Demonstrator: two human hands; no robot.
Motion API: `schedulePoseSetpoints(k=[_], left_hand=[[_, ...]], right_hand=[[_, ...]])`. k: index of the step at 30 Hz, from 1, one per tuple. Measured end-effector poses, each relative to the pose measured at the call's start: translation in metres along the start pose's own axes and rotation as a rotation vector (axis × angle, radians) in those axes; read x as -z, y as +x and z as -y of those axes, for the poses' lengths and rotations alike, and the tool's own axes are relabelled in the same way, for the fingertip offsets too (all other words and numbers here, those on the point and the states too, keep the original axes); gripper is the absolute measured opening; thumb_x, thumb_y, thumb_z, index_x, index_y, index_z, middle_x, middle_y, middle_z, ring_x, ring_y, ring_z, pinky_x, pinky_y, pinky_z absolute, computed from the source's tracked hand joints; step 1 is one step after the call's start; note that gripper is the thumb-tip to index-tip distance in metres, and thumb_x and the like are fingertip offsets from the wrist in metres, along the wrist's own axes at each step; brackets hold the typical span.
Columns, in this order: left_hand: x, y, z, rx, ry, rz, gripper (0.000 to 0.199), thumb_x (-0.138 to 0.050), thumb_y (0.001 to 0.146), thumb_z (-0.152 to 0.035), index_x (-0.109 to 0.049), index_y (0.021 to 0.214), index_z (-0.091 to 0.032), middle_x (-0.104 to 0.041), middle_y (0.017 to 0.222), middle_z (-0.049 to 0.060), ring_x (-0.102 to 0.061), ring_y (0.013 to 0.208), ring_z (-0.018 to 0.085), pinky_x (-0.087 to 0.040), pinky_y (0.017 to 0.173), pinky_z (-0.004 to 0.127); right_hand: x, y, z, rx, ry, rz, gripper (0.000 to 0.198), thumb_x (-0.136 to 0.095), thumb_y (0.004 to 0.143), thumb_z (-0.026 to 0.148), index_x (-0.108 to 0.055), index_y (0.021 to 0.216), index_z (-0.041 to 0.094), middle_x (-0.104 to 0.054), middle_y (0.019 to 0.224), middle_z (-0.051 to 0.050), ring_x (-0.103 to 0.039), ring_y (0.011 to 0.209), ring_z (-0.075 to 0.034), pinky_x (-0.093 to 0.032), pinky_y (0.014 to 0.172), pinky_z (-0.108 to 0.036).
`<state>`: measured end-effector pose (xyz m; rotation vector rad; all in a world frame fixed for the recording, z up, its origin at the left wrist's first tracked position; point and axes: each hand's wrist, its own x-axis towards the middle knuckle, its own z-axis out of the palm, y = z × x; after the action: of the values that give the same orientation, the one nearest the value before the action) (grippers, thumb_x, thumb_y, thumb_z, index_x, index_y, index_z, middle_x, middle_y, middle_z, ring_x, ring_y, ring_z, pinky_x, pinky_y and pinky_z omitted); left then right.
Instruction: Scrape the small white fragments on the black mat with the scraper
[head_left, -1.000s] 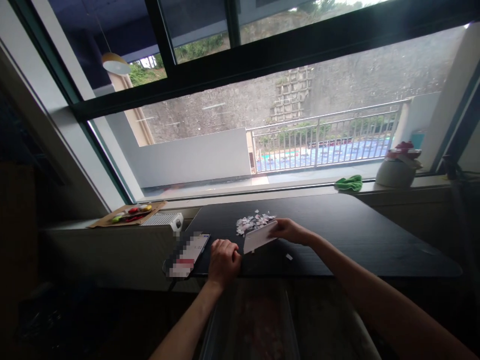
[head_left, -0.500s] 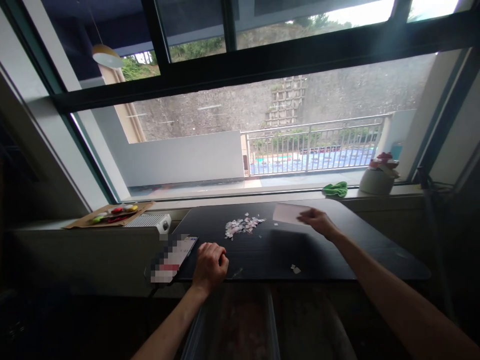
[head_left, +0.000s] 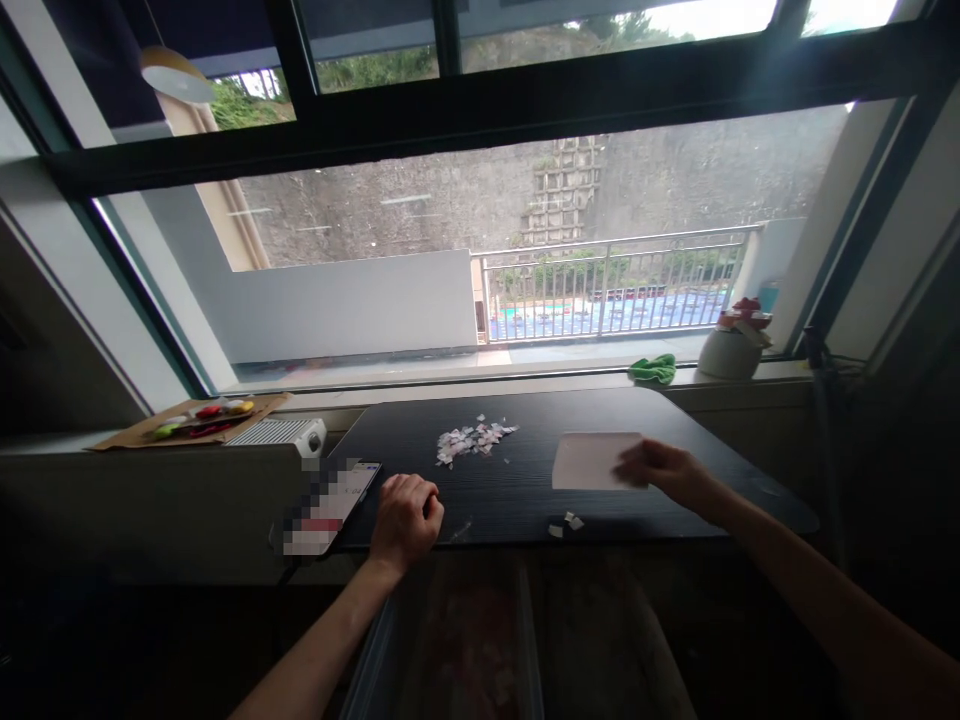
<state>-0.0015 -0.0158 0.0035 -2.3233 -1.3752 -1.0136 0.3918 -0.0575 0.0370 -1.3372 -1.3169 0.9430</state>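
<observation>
My right hand (head_left: 664, 468) is closed on the right edge of a pale rectangular card (head_left: 592, 462), held low over the dark table (head_left: 517, 500). The fingertips are a little blurred. Just nearer than the card lie a few small paper scraps (head_left: 568, 524) close to the table's front edge. Farther back and to the left is a loose pile of small white and pinkish paper pieces (head_left: 471, 440). My left hand (head_left: 409, 515) rests curled at the front edge, beside a phone (head_left: 330, 510); nothing shows in its fingers.
Below the table's front edge is a clear plastic bin (head_left: 480, 650) with paler bits inside. On the sill stand a green cloth (head_left: 654, 369) and a whitish pot (head_left: 731, 347). A white ridged box (head_left: 281, 437) and brown cardboard (head_left: 202, 420) lie at left.
My right hand has brought the card nearer and to the right, away from the pile. A scrap now lies beside those near the front edge. My left hand stays curled; the view has shifted slightly.
</observation>
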Motion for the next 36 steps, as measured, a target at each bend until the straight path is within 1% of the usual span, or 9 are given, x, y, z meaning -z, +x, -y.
schedulePoseSetpoints(k=[3,6,10,14,18,27,29,34,36], left_hand=[[0.001,0.0,0.001,-0.007,0.007,0.009,0.016,-0.046,0.079,-0.017,-0.058,0.07,-0.021,-0.061,0.071,0.004,-0.056,0.077,0.022,-0.041,0.085,0.041],[0.002,0.001,0.001,-0.016,0.015,0.01,0.016,-0.045,0.08,-0.018,-0.059,0.07,-0.021,-0.061,0.071,0.004,-0.057,0.077,0.022,-0.041,0.086,0.041],[0.003,0.001,0.001,-0.017,0.015,0.011,0.017,-0.045,0.079,-0.019,-0.059,0.07,-0.022,-0.062,0.071,0.003,-0.057,0.076,0.022,-0.04,0.086,0.041],[0.003,0.001,0.001,-0.019,0.015,0.011,0.017,-0.045,0.08,-0.019,-0.059,0.071,-0.022,-0.063,0.071,0.003,-0.057,0.077,0.022,-0.039,0.087,0.041],[0.003,0.001,0.001,-0.014,0.005,0.005,0.017,-0.046,0.079,-0.019,-0.06,0.07,-0.023,-0.063,0.071,0.003,-0.057,0.076,0.022,-0.039,0.088,0.041],[0.003,0.001,0.001,-0.009,0.007,0.007,0.017,-0.046,0.08,-0.02,-0.06,0.071,-0.022,-0.063,0.072,0.003,-0.057,0.077,0.022,-0.039,0.088,0.042],[0.003,0.001,0.001,-0.007,0.008,0.006,0.017,-0.046,0.08,-0.02,-0.06,0.07,-0.022,-0.063,0.072,0.004,-0.057,0.077,0.022,-0.039,0.088,0.042],[0.004,0.001,0.0,-0.007,0.019,0.007,0.017,-0.046,0.079,-0.02,-0.06,0.07,-0.022,-0.063,0.072,0.004,-0.057,0.077,0.022,-0.04,0.088,0.042],[0.003,0.001,0.001,-0.008,0.019,0.007,0.016,-0.046,0.079,-0.02,-0.06,0.071,-0.022,-0.063,0.072,0.004,-0.057,0.078,0.022,-0.04,0.089,0.042]], right_hand=[[0.009,-0.005,-0.001,-0.072,-0.043,-0.108,0.033,-0.078,0.058,0.038,-0.068,0.084,0.02,-0.075,0.079,-0.005,-0.068,0.071,-0.022,-0.053,0.063,-0.033],[0.011,-0.007,-0.001,-0.154,-0.096,-0.14,0.023,-0.069,0.06,0.027,-0.069,0.082,0.02,-0.073,0.075,-0.003,-0.065,0.065,-0.02,-0.049,0.057,-0.03],[0.004,-0.013,0.003,-0.226,-0.095,-0.096,0.02,-0.062,0.057,0.022,-0.068,0.076,0.02,-0.071,0.069,-0.002,-0.064,0.065,-0.021,-0.048,0.056,-0.03],[-0.003,-0.019,0.009,-0.264,-0.037,-0.047,0.023,-0.06,0.056,0.021,-0.068,0.077,0.02,-0.071,0.07,-0.002,-0.065,0.067,-0.021,-0.049,0.059,-0.031],[-0.003,-0.021,0.013,-0.286,0.003,0.016,0.026,-0.061,0.056,0.021,-0.069,0.081,0.02,-0.072,0.072,-0.001,-0.066,0.068,-0.021,-0.049,0.06,-0.031],[-0.002,-0.027,0.013,-0.292,0.049,0.014,0.027,-0.062,0.055,0.022,-0.069,0.081,0.018,-0.072,0.071,-0.001,-0.064,0.066,-0.02,-0.048,0.06,-0.03],[-0.001,-0.027,0.012,-0.281,0.051,0.011,0.028,-0.063,0.056,0.023,-0.07,0.083,0.019,-0.072,0.074,-0.001,-0.065,0.068,-0.02,-0.049,0.061,-0.03],[-0.001,-0.018,0.002,-0.2,0.007,-0.098,0.031,-0.067,0.059,0.025,-0.069,0.089,0.021,-0.073,0.081,-0.003,-0.065,0.075,-0.023,-0.05,0.064,-0.032],[-0.002,-0.014,-0.003,-0.186,-0.002,-0.107,0.03,-0.067,0.059,0.025,-0.069,0.089,0.021,-0.073,0.082,-0.004,-0.065,0.076,-0.023,-0.05,0.065,-0.033]])
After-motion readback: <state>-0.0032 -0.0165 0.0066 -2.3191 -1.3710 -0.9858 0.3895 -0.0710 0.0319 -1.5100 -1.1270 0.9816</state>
